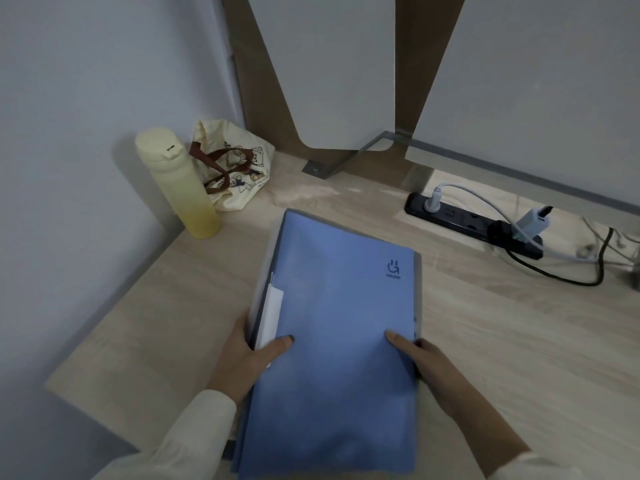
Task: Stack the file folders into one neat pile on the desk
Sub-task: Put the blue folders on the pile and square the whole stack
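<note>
A pile of file folders (332, 323) lies on the light wooden desk (502, 341), a blue folder with a small printed logo on top and grey edges of others showing beneath on the left and right. My left hand (247, 355) clasps the pile's left edge, thumb on the blue cover beside a white spine label. On the opposite side my right hand (433, 372) holds the right edge, thumb on top and fingers wrapped below. The near end of the pile reaches past the desk's front toward me.
A pale yellow bottle (180, 185) stands at the back left by the wall, next to a cream tote bag (235, 164) with bear prints. A black power strip (474, 223) with chargers and cables lies at the back right. A metal bracket (332, 164) rises behind.
</note>
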